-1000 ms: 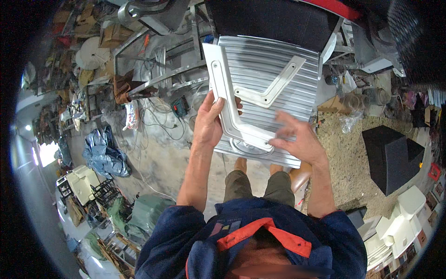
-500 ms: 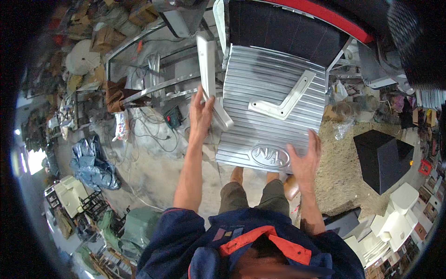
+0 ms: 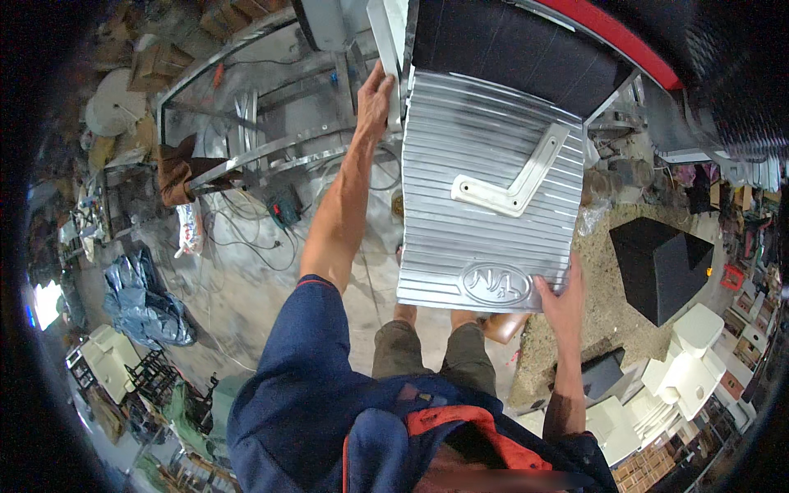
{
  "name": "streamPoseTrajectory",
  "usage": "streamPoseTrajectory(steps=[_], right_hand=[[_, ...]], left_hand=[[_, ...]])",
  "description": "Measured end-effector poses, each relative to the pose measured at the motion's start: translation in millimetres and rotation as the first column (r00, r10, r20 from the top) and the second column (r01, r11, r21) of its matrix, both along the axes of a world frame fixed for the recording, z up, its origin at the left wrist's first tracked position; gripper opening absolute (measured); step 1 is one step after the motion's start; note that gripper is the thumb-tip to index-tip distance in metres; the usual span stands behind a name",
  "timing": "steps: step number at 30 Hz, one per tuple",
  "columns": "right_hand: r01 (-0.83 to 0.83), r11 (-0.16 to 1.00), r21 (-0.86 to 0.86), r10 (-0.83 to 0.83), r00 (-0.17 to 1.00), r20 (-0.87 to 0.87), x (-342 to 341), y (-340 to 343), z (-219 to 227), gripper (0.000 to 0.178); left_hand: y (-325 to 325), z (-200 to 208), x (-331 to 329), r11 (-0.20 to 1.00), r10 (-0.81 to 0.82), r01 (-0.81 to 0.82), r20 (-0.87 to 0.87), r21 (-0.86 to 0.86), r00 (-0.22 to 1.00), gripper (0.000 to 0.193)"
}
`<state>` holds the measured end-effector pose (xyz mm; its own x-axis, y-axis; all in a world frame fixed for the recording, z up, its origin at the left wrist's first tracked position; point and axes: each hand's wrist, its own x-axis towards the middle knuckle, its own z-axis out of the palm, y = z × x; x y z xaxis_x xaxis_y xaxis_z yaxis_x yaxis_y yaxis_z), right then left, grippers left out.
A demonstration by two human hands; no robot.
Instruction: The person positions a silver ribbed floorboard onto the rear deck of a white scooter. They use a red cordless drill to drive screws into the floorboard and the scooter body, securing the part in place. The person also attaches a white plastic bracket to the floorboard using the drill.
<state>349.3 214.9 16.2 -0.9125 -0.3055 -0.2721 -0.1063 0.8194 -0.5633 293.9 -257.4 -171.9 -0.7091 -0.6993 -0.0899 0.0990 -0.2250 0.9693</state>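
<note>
In front of me lies a ribbed silvery sheet (image 3: 485, 238) with an oval raised emblem near its front edge. My left hand (image 3: 376, 103) reaches forward along its left side. It has its fingers on a long white trim piece (image 3: 385, 41), which stands against the sheet's far left side; the fingers' far side is partly hidden. My right hand (image 3: 564, 300) is at the near right corner of the sheet, thumb on top and fingers down at the edge. An L-shaped white piece (image 3: 516, 195) with small dark holes rests on the ribs.
Behind the sheet is a black panel (image 3: 509, 53) below a red curved edge (image 3: 612, 37). A metal frame (image 3: 246, 152) stands to the left, with a corded power tool (image 3: 283, 207) on the floor. At the right are a black box (image 3: 662, 267) and white plastic parts (image 3: 690, 370).
My left hand has moved forward, taking the long white trim piece from beside the sheet up to its far left side. My right hand has come down onto the sheet's near right corner.
</note>
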Motion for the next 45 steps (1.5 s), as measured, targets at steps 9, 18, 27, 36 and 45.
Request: streamPoseTrajectory(steps=[9,18,27,36,45], right_hand=[[0.013,0.999,0.038,-0.004,0.977,-0.214,15.8,2.0,-21.9,0.064],[-0.040,0.992,0.119,0.069,0.966,-0.248,14.2,-3.5,-11.7,0.063],[-0.057,0.992,0.110,0.085,0.959,-0.272,14.5,3.3,-17.9,0.063],[0.127,0.992,-0.009,-0.122,0.935,-0.333,-63.8,-66.0,-15.2,0.065],[0.123,0.990,0.070,-0.122,0.992,-0.010,-108.4,-111.0,-44.8,0.063]], left_hand=[[-0.5,18.1,-25.9,0.991,-0.087,0.081,0.054,0.103,0.995,0.058],[-46.8,27.8,-35.1,0.948,-0.300,0.271,0.182,0.169,0.936,0.076],[-47.7,25.9,-109.9,0.956,-0.187,0.118,0.246,0.270,0.951,0.093],[93.4,94.7,67.1,0.793,0.077,0.313,0.594,-0.523,0.801,0.053],[224.0,181.0,113.8,0.375,-0.190,0.734,0.727,-0.567,0.659,0.064]])
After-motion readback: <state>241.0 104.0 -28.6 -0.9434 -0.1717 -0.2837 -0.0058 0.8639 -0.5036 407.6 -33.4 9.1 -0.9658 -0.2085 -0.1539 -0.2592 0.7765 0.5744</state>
